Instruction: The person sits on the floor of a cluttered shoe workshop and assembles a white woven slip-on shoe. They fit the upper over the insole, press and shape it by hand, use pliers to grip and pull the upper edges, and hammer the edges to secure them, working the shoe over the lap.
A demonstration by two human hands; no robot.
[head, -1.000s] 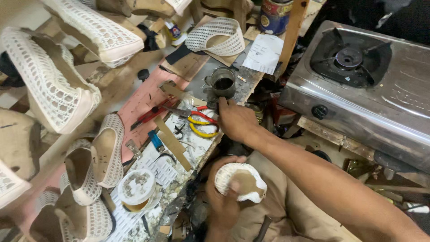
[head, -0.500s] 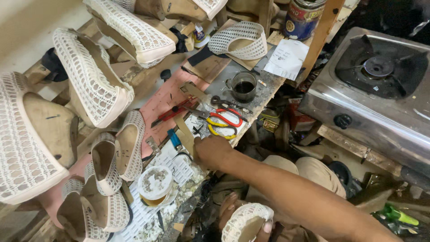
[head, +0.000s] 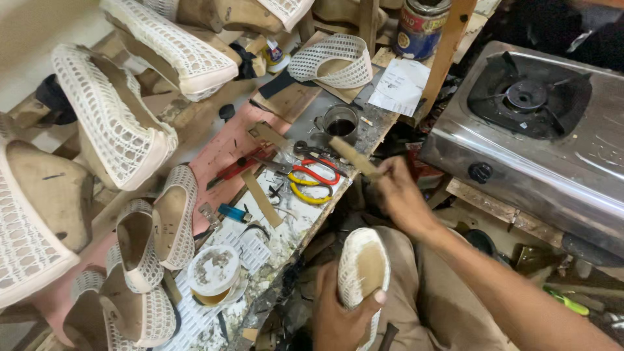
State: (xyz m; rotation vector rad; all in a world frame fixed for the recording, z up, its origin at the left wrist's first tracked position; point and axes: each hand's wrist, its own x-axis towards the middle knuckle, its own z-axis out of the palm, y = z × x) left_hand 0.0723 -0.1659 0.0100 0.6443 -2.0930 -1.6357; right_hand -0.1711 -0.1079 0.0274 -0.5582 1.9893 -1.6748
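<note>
Seen from above, the left hand (head: 341, 312) grips a white woven mesh shoe with a tan sole (head: 361, 268), sole up, over the lap. The right hand (head: 400, 195) is closed around a flat wooden stick (head: 353, 156), held just beside a small dark metal cup (head: 340, 122) on the cluttered table (head: 296, 221) (red- and yellow-handled scissors (head: 311, 181) lie nearby). A steel gas stove (head: 539, 123) sits to the right.

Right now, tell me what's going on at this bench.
A person sits at a cluttered workbench making shoes. The left hand holds a white mesh shoe sole-up over the lap. The right hand holds a flat wooden stick, raised just beside a small dark pot. Scissors lie on the bench, more mesh shoes sit on lasts to the left, and a gas stove stands to the right.
</note>
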